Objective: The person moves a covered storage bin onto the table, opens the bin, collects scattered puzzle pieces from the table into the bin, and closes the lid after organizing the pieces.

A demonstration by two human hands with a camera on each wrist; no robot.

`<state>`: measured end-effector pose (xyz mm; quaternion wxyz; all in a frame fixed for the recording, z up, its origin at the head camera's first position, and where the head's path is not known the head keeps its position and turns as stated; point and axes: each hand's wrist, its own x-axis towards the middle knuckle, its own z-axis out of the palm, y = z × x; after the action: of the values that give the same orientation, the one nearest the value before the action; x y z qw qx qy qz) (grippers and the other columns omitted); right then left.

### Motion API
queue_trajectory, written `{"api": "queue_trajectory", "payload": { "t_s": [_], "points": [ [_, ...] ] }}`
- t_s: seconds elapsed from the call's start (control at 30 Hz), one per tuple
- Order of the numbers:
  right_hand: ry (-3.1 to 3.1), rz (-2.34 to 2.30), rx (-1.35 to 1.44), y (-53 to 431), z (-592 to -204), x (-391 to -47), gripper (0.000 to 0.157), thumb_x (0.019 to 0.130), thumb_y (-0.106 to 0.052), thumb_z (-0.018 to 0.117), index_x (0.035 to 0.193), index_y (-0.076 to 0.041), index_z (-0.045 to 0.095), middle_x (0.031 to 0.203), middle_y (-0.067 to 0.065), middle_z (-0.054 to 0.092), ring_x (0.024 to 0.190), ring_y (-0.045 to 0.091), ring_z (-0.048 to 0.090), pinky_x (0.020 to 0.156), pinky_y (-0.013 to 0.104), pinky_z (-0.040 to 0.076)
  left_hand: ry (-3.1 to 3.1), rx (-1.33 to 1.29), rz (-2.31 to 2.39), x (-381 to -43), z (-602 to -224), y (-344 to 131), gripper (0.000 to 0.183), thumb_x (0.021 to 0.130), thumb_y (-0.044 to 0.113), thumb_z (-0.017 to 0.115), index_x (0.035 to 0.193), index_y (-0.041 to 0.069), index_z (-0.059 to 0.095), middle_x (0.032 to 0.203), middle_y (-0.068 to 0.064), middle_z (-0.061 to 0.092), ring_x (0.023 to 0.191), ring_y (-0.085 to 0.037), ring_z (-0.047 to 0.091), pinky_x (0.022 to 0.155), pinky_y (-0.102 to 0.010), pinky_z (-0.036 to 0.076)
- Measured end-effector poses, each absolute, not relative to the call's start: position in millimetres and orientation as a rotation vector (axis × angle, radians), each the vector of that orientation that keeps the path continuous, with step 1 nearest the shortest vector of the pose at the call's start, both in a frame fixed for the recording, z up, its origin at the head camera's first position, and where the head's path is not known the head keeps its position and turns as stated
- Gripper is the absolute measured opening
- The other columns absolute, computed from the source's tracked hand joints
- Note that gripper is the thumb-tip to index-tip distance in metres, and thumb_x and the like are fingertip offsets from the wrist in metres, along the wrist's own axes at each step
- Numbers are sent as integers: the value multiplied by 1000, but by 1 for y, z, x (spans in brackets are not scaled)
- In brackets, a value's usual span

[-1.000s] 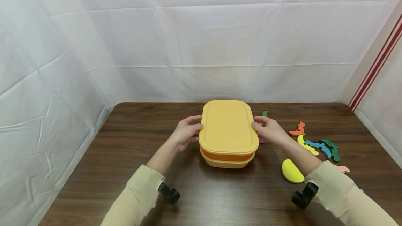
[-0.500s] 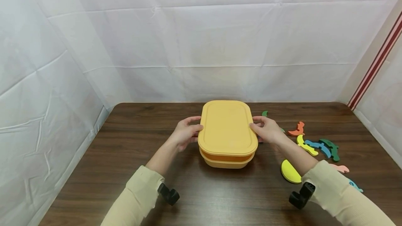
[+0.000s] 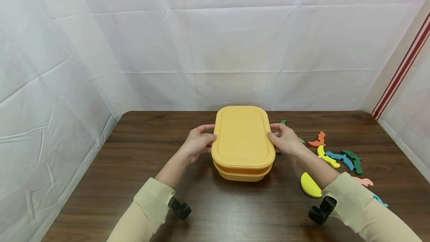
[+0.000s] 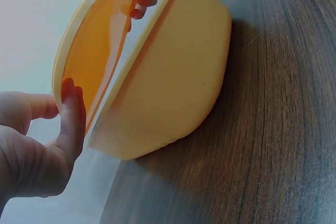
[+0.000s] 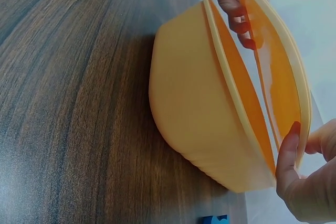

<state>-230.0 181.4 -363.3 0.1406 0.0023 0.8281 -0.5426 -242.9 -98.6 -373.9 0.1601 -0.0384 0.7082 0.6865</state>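
A yellow rectangular lid [image 3: 243, 137] with rounded corners is held over a matching yellow box [image 3: 242, 176] on the table. My left hand [image 3: 199, 143] pinches the lid's left edge, thumb on top and fingers beneath. On the opposite edge my right hand [image 3: 284, 137] pinches it the same way. Both wrist views show a gap between the lid's orange underside [image 4: 97, 40] and the rim of the box [image 5: 231, 77]. What the box holds is hidden.
Right of the box lie several flat toy pieces: a yellow half-disc [image 3: 309, 185], a yellow crescent [image 3: 326, 157], blue [image 3: 340, 159], green [image 3: 354, 161], orange [image 3: 318, 139] and pink [image 3: 364, 181] ones. A white sheet [image 3: 235, 47] hangs behind the dark wooden table [image 3: 151, 133].
The lid has shifted very slightly left with both hands still gripping it. The right forearm has moved a little left, so a blue piece beside its sleeve now shows.
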Motion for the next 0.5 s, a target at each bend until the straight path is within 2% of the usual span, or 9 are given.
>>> {"api": "queue_trajectory", "payload": {
  "t_s": [0.4,0.5],
  "points": [
    [2394,-1607,-37,174,-361,-228,53,97,-20,44,142,-3,23,109,18,55,69,12,61,62,28,54,2052,-50,1958,-239,-372,-107,48,86,3,57,131,10,44,107,-18,64,70,-15,65,58,-27,55],
    [2411,-1591,-59,171,-360,-227,53,96,-20,44,142,-3,22,108,18,55,69,13,60,64,31,54,2058,-41,1950,-238,-369,-110,49,86,4,57,133,11,44,108,-18,64,70,-15,65,59,-27,55]
  ]
}}
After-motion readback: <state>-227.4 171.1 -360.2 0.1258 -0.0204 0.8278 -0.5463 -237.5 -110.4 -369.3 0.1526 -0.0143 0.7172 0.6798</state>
